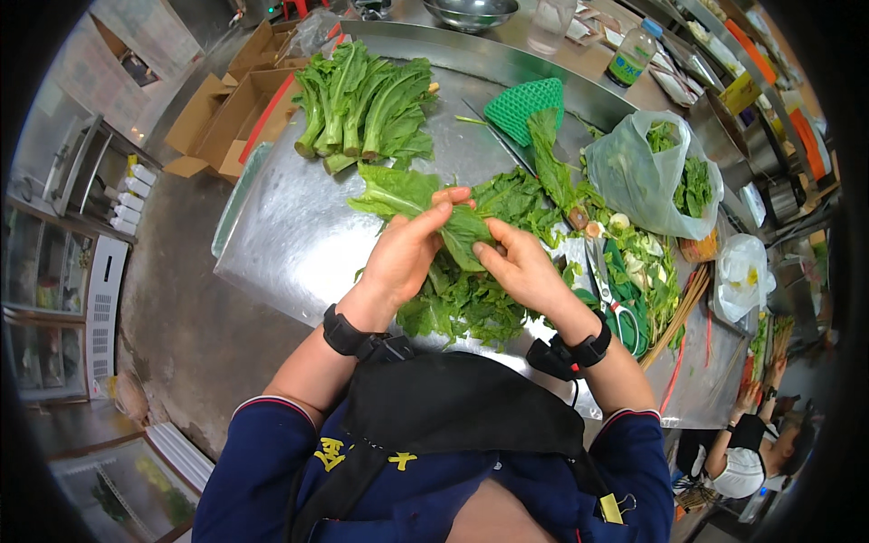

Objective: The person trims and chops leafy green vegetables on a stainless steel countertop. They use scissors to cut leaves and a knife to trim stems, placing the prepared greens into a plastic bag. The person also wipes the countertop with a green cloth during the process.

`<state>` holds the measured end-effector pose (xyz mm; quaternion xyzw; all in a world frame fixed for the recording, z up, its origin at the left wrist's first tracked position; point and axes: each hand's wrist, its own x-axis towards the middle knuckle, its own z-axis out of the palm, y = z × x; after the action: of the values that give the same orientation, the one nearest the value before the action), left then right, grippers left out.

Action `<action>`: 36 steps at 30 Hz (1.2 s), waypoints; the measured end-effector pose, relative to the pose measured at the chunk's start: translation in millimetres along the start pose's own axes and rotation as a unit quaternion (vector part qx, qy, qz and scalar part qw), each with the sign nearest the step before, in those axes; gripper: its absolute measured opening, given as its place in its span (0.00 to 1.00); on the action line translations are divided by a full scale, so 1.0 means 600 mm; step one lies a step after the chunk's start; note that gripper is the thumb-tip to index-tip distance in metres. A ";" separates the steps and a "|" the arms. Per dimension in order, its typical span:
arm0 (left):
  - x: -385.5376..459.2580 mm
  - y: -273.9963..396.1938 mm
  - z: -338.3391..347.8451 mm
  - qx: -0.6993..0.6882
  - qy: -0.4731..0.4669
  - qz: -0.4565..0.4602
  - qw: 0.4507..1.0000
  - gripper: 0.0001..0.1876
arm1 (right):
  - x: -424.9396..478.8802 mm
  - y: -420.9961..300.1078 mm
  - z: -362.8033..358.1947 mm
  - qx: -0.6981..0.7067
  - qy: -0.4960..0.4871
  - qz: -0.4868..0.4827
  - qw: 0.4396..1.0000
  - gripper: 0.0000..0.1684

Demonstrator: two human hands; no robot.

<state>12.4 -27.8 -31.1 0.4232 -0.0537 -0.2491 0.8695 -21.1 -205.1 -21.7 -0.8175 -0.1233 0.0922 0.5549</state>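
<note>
Between my hands is a large green lettuce-like leaf (400, 190) with a pale midrib. My left hand (407, 251) grips it near the middle, thumb on top. The fingers of my right hand (519, 261) pinch its lower right end. Beneath both hands lies a pile of loose leaves (458, 305) on the stainless steel table (271, 231), partly hidden by my hands. Beyond the held leaf sits a stack of leafy green stalks (366, 108), their cut ends facing me. One more long leaf (550, 163) lies right of the pile.
Scissors (607, 288) lie at right beside trimmings (648, 265) and wooden skewers (679, 312). Behind them stands a plastic bag of greens (645, 170). A green foam net (526, 108) rests near a knife (502, 139). Cardboard boxes (224, 122) stand left; another person (747, 448) works at far right.
</note>
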 end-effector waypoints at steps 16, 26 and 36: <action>-0.023 0.008 0.026 -0.079 -0.031 -0.201 0.976 0.25 | -0.051 0.000 0.031 -0.015 -0.085 -0.012 0.996 0.15; -0.038 0.019 -0.003 0.154 0.045 -0.099 0.982 0.28 | -0.049 0.116 -0.181 -0.305 0.159 0.027 0.939 0.23; -0.018 0.007 -0.006 0.127 0.091 -0.030 0.987 0.17 | 0.042 0.156 -0.174 0.101 0.228 0.094 0.964 0.19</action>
<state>5.9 -18.1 -28.9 0.5524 0.0075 -0.2267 0.8021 42.3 -322.7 -70.8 -0.7646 0.0938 -0.0335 0.6367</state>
